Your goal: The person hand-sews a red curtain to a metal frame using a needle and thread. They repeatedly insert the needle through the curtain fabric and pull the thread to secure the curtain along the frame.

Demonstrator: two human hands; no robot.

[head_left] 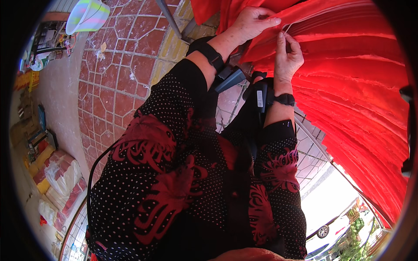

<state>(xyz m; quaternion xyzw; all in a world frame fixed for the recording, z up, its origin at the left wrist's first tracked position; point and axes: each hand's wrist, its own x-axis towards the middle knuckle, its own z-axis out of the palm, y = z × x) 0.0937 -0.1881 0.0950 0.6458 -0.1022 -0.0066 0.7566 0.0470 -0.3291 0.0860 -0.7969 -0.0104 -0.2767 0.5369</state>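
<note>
A large spread of bright red cloth [348, 74], lying in many long folds, fills the upper right. At its near left edge my left hand [254, 24] is closed, thumb and fingers pinched together on the cloth. Just right of it my right hand [288, 56] points upward with thumb and forefinger pressed together. A thin pale strand [286, 28] shows at those fingertips, against the red; whether it is thread or a needle is too small to tell. Both wrists carry black straps with small dark boxes.
Beneath the cloth runs a thin metal frame bar [324, 152]. A metal leg [169, 19] stands on the red tiled floor [117, 74]. A striped plastic bucket [88, 16] is at the upper left, wrapped bundles [63, 180] at the lower left. Outside, a car wheel [322, 231] shows lower right.
</note>
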